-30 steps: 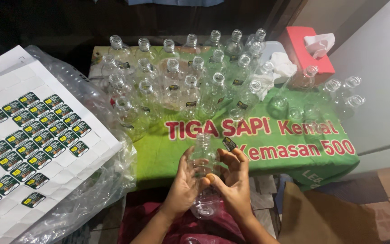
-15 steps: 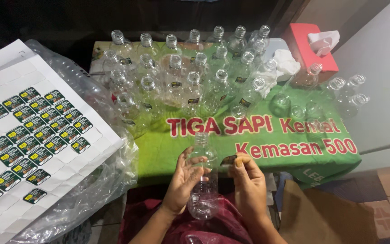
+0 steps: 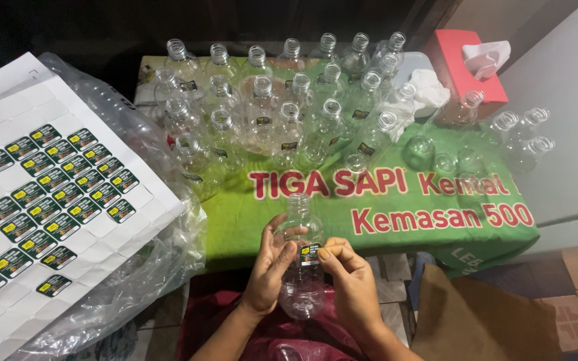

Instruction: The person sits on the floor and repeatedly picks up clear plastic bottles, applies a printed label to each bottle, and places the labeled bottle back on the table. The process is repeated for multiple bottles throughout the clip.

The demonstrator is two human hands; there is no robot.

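At lower centre of the frame, a clear plastic bottle (image 3: 301, 267) stands upright between both hands. The left hand (image 3: 270, 264) wraps its side to steady it, fingers clamped around it, while the right hand (image 3: 349, 281) presses a small dark label (image 3: 310, 253) flat with fingers together. A label sheet (image 3: 48, 194) lies left; empty bottles (image 3: 282, 107) crowd the green bench (image 3: 396, 207) above.

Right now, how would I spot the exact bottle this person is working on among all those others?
Start at the green printed cloth crowded with clear plastic bottles, then drop below its front edge. There one clear bottle is held upright between the left hand and right hand. Unlike the standing ones, it is off the table, a small dark label under the right thumb.
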